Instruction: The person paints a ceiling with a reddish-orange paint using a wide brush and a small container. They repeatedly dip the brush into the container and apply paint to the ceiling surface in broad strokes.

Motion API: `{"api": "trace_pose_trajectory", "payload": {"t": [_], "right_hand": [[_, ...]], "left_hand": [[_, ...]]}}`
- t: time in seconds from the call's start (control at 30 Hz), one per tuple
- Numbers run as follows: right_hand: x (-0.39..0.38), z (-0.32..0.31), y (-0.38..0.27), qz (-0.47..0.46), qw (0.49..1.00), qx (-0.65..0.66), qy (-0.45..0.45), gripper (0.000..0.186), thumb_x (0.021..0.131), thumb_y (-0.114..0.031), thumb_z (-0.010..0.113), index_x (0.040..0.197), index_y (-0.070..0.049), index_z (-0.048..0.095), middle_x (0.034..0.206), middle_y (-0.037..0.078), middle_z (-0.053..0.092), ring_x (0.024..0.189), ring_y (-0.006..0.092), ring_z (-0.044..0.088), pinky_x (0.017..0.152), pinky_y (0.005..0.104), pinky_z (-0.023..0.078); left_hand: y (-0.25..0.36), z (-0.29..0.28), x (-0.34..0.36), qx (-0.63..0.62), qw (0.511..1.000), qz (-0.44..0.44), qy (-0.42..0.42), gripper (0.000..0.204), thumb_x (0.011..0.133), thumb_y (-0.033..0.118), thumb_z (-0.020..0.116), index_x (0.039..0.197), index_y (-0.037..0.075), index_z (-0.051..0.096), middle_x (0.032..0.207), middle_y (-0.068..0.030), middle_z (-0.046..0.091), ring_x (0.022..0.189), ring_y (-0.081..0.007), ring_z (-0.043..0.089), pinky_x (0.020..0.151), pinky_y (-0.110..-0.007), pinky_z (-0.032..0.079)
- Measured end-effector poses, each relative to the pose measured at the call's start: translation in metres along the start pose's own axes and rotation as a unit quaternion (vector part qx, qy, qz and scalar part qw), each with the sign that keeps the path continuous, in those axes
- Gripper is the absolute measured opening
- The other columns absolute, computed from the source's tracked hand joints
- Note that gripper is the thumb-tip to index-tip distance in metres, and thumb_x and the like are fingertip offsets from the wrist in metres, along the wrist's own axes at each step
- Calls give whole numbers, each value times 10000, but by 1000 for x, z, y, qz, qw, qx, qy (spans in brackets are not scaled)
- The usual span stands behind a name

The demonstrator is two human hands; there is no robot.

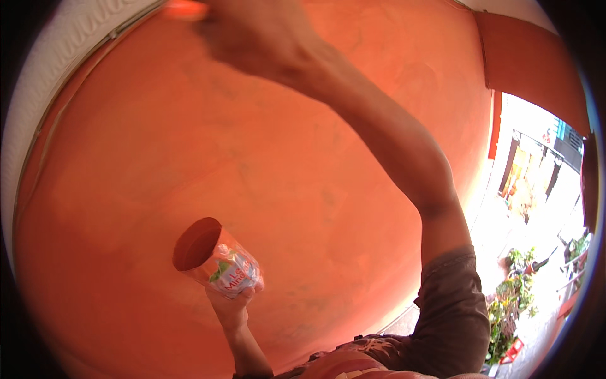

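My left hand is wrapped round the lower part of a cut-off clear plastic bottle, in front of the orange wall. The bottle's wide mouth tilts up to the left, its inside is coated orange, and it bears a label with a green leaf pattern. High up, my right hand is closed and raised across the wall, partly cut off by the upper edge. Beside its fingers is a blurred bright orange-red shape; what the hand grips cannot be made out.
The orange wall fills most of the view, with darker patches on it. White ceiling trim runs along the upper left. At the right are a red-orange beam, a bright opening, and green potted plants below.
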State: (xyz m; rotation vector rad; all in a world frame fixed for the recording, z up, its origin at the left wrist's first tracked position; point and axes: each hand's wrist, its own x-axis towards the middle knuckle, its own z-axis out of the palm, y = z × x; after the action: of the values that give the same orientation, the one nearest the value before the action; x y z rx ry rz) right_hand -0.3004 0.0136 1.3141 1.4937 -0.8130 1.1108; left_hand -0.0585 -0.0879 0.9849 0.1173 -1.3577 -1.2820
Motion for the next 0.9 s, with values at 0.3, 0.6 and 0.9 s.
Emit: {"api": "trace_pose_trajectory", "payload": {"t": [0.3,0.6,0.9], "right_hand": [[-15,-69,131,230,920,277,153,240,944,-104,741,1008,0,534,875,118,682,764,211,742,635,371,674],[-30,-153,221,264,945,-87,170,190,813,-83,698,669,-49,578,647,73,676,529,154,636,508,321,556],[-6,-27,74,10,995,-79,63,93,856,7,654,948,8,669,822,167,739,704,355,708,614,430,540]], "left_hand": [[15,27,18,-38,998,23,-44,799,732,155,921,1341,-60,450,1076,-111,664,875,-186,696,691,-318,612],[11,-12,2,-16,995,-77,-55,793,717,95,896,1357,-77,459,1074,-80,674,900,-162,695,753,-304,606],[0,-11,1,-17,999,-47,-15,800,694,38,898,1344,-40,437,1044,-89,669,883,-176,697,702,-322,617]]}}
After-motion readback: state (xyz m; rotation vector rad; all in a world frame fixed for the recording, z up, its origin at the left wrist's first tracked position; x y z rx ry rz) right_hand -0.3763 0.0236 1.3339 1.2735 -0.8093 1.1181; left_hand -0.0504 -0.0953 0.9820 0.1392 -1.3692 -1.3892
